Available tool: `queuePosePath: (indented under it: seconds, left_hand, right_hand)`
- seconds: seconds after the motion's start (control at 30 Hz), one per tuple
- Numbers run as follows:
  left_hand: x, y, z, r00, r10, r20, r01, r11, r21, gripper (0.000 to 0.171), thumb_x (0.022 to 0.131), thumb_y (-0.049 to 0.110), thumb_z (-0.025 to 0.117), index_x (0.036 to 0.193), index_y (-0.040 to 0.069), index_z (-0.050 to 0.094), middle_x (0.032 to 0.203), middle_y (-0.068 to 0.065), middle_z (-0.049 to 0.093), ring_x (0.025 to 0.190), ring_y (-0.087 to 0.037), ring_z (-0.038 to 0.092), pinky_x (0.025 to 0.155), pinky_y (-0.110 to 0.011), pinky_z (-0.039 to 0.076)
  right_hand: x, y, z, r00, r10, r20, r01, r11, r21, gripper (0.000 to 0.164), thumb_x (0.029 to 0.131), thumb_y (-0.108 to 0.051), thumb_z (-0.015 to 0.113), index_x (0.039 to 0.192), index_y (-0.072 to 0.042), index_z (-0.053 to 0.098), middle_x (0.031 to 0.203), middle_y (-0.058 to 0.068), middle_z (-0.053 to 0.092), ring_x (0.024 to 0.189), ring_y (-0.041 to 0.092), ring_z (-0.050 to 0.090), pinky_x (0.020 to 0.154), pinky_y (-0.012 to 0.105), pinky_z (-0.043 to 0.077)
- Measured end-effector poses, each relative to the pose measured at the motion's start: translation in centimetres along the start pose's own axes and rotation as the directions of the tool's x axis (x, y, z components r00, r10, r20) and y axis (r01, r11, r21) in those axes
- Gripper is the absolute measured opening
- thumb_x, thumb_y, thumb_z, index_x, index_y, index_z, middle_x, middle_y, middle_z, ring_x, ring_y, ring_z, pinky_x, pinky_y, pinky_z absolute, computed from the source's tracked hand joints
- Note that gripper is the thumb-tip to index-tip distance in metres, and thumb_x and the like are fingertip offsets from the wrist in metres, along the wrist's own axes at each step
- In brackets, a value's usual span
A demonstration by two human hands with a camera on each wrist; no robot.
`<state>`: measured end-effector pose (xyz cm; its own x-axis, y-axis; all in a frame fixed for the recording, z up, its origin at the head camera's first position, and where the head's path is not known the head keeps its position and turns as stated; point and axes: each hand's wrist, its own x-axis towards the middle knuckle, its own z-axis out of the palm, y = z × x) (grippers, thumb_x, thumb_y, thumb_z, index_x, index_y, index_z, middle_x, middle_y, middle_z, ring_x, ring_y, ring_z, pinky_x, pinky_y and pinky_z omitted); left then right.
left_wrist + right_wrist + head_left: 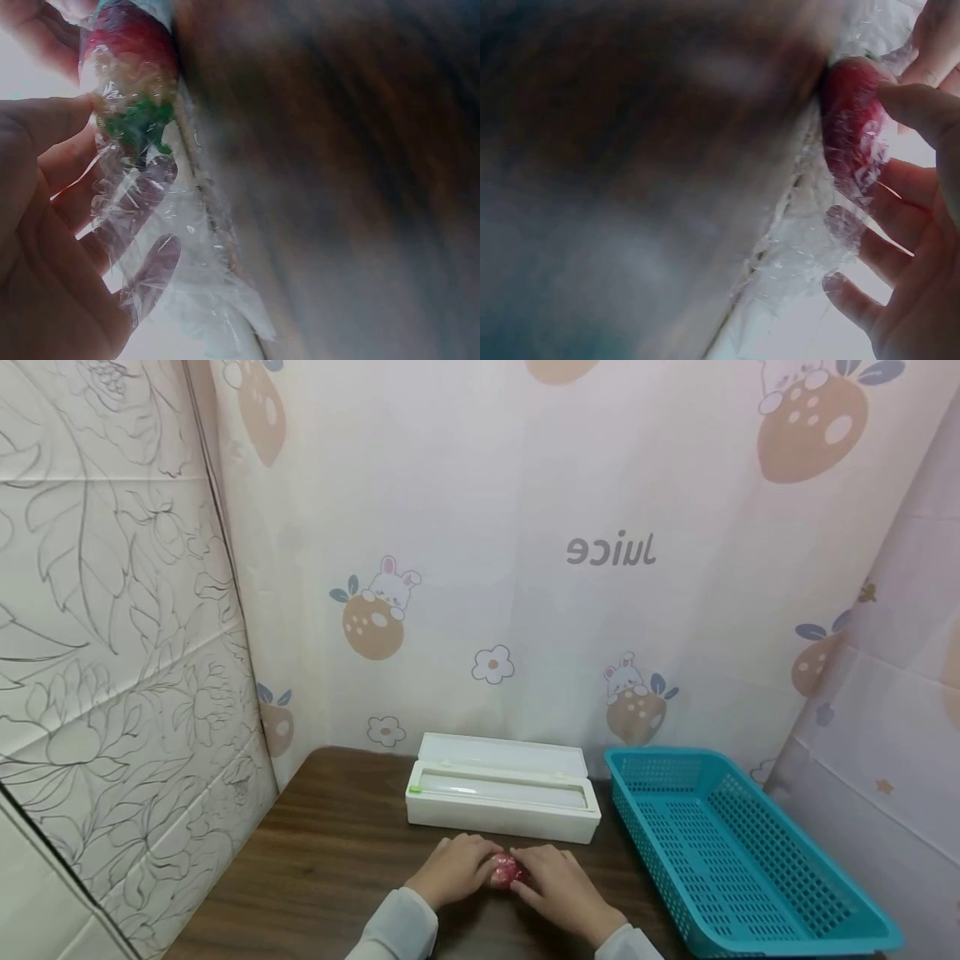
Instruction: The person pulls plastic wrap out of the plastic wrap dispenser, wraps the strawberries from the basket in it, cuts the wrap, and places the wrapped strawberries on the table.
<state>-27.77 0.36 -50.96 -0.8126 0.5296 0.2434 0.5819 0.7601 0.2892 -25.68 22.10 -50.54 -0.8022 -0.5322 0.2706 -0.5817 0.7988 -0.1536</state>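
A red strawberry (507, 870) wrapped in clear cling film sits between my two hands, low over the table. In the left wrist view its pale shoulder and green leafy top show through the wrinkled film (202, 277). My left hand (459, 868) holds the leafy end, thumb against the fruit and fingers bent behind the film. From the other side my right hand (558, 887) grips the red end (847, 112), its thumb on the fruit and fingers curled around the wrap. Just beyond the hands stands a white cling film dispenser (502, 818) with its lid raised.
A teal plastic basket (654, 852) stands on the right side of the brown wooden table (315, 860). Printed curtains (487, 568) hang behind the table and at both sides. A small green slider (415, 790) sits on the dispenser's left end.
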Motion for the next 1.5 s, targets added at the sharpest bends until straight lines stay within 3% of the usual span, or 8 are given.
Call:
queuePosePath:
  seconds: [0.2, 0.47, 0.7, 0.87, 0.97, 1.07, 1.23, 1.5]
  left_hand:
    - [0.3, 0.0, 0.2, 1.0, -0.017, 0.016, 0.017, 1.0, 0.004, 0.029, 0.102, 0.036, 0.056, 0.124, 0.024, 0.071, 0.115, 0.007, 0.07, 0.104, -0.014, 0.063, 0.08, -0.037, 0.049]
    - [0.5, 0.1, 0.3, 0.999, -0.039, 0.038, 0.039, 0.999, 0.006, 0.03, 0.103, 0.036, 0.056, 0.124, 0.022, 0.072, 0.115, 0.006, 0.071, 0.103, -0.014, 0.063, 0.079, -0.038, 0.049]
    - [0.4, 0.1, 0.6, 0.996, -0.06, 0.063, 0.06, 0.998, -0.004, 0.034, 0.104, 0.038, 0.052, 0.127, 0.021, 0.07, 0.116, 0.004, 0.071, 0.104, -0.017, 0.064, 0.081, -0.04, 0.049]
    - [-0.2, 0.7, 0.5, 0.999, -0.034, 0.041, 0.03, 0.996, 0.084, 0.035, 0.104, 0.039, 0.05, 0.132, 0.025, 0.067, 0.121, 0.007, 0.069, 0.108, -0.016, 0.061, 0.087, -0.042, 0.047]
    - [-0.5, 1.4, 0.2, 1.0, 0.012, 0.024, -0.016, 0.986, 0.164, 0.037, 0.102, 0.037, 0.054, 0.135, 0.025, 0.064, 0.125, 0.008, 0.066, 0.112, -0.014, 0.059, 0.092, -0.043, 0.046]
    - [-0.6, 2.1, -0.1, 0.998, 0.031, 0.049, -0.039, 0.981, 0.189, 0.043, 0.097, 0.038, 0.062, 0.137, 0.022, 0.062, 0.129, 0.007, 0.063, 0.117, -0.015, 0.057, 0.097, -0.044, 0.045]
    - [-0.6, 2.5, -0.3, 0.995, -0.005, 0.103, -0.013, 0.985, 0.174, 0.058, 0.087, 0.045, 0.075, 0.137, 0.02, 0.06, 0.131, 0.005, 0.062, 0.119, -0.016, 0.056, 0.1, -0.045, 0.045]
    - [-0.1, 2.2, 0.1, 0.995, -0.026, 0.097, 0.011, 0.988, 0.155, 0.058, 0.085, 0.043, 0.078, 0.136, 0.019, 0.061, 0.126, 0.004, 0.063, 0.113, -0.016, 0.058, 0.092, -0.043, 0.047]
  right_hand:
    - [-0.2, -0.3, 0.1, 1.0, -0.001, 0.021, 0.002, 1.0, -0.031, 0.057, 0.088, -0.038, 0.076, 0.133, -0.006, 0.062, 0.118, 0.005, 0.068, 0.107, 0.024, 0.06, 0.088, 0.048, 0.047]
    - [0.0, -0.4, 0.2, 1.0, 0.008, 0.016, -0.008, 0.999, -0.038, 0.055, 0.088, -0.039, 0.076, 0.13, -0.005, 0.065, 0.113, 0.005, 0.069, 0.103, 0.023, 0.06, 0.085, 0.046, 0.047]
    - [0.3, -0.2, 0.1, 0.997, 0.025, 0.072, -0.024, 1.0, -0.019, 0.055, 0.087, -0.038, 0.077, 0.129, -0.005, 0.065, 0.112, 0.006, 0.069, 0.1, 0.024, 0.061, 0.082, 0.045, 0.048]
    - [0.4, 0.0, 0.2, 0.993, 0.03, 0.114, -0.032, 0.999, 0.013, 0.054, 0.086, -0.037, 0.078, 0.127, -0.005, 0.066, 0.11, 0.006, 0.069, 0.099, 0.024, 0.061, 0.082, 0.047, 0.048]
    - [0.5, 0.2, 0.2, 0.99, 0.045, 0.135, -0.048, 0.999, 0.021, 0.052, 0.085, -0.037, 0.079, 0.125, -0.006, 0.067, 0.108, 0.005, 0.069, 0.098, 0.022, 0.061, 0.082, 0.047, 0.049]
    - [0.6, 0.2, 0.3, 0.987, 0.062, 0.151, -0.067, 0.998, 0.023, 0.05, 0.085, -0.037, 0.079, 0.123, -0.006, 0.068, 0.108, 0.004, 0.07, 0.097, 0.021, 0.06, 0.082, 0.047, 0.049]
    - [0.6, 0.1, 0.3, 0.983, 0.08, 0.163, -0.088, 0.995, 0.043, 0.048, 0.086, -0.037, 0.078, 0.122, -0.006, 0.069, 0.106, 0.003, 0.069, 0.096, 0.021, 0.06, 0.081, 0.047, 0.049]
    - [0.8, -0.1, 0.4, 0.982, 0.087, 0.166, -0.1, 0.992, 0.073, 0.046, 0.086, -0.037, 0.078, 0.12, -0.007, 0.07, 0.105, 0.003, 0.068, 0.095, 0.021, 0.06, 0.079, 0.045, 0.049]
